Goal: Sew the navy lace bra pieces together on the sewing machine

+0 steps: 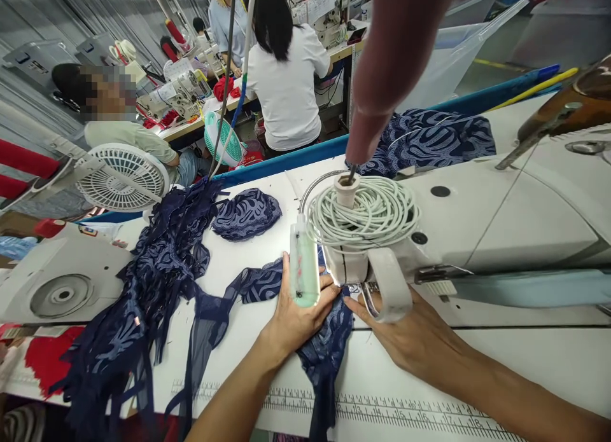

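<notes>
My left hand (298, 321) lies on a navy lace piece (329, 334) under the sewing machine head, fingers stretched out and thumb apart. A small lit lamp (304, 264) covers part of that hand. From the right, my right hand (405, 331) reaches in with a fingertip at the edge of the same lace; its fingers are extended, some hidden behind the machine's white curved arm (390, 286). The needle area is hidden from view. Beyond the left hand, a navy lace strip (261, 283) joins sheer navy bands running left.
A heap of navy lace pieces (167, 251) lies left, near a white fan (124, 177). One lace cup (247, 214) rests behind. Coiled pale cord (367, 207) sits on the machine head. A printed ruler (382, 413) runs along the front. Co-workers sit at machines beyond.
</notes>
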Tool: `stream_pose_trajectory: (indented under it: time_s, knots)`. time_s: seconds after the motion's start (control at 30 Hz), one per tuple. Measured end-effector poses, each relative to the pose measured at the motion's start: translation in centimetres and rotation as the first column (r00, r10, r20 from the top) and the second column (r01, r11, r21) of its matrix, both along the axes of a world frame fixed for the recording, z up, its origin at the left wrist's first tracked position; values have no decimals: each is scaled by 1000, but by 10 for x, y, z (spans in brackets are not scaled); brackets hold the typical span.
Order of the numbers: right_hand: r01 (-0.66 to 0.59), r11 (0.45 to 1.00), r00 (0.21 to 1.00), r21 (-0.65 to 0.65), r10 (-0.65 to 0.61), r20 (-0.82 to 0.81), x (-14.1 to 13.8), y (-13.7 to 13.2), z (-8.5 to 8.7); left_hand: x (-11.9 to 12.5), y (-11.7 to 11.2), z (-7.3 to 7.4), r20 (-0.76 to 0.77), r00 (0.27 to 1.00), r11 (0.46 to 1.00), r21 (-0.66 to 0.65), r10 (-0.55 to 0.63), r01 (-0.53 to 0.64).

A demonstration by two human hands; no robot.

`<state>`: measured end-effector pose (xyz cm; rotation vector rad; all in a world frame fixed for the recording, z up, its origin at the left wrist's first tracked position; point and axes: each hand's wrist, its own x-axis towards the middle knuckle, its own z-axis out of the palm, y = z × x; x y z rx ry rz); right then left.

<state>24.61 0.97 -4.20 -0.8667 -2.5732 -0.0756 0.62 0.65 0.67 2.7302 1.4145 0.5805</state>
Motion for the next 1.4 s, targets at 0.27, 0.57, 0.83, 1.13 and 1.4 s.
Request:
stream_pose_trajectory:
  time_s: [0.27,0.57,0.83,1.13,1.4]
  knots:
    - [-45,999,992,28,48,-113,1,10,30,13,-7,13,36,997,996,51,72,-74]
    - [29,999,946,17,-22,-323,-1,10,38,52,-57,6,-117,915,922,48,386,-383]
    - [14,1000,933,13,-9,-359,-3,8,42,19,2,26,238,844,811,-486,482,-326]
    - [36,999,970,-9,-37,-241,-11,6,38,34,-20,33,136,950,950,-180,280,-254]
    - [-215,969,936,-118,171,-306,-3,3,41,62,-56,11,-153,980,932,357,130,-68]
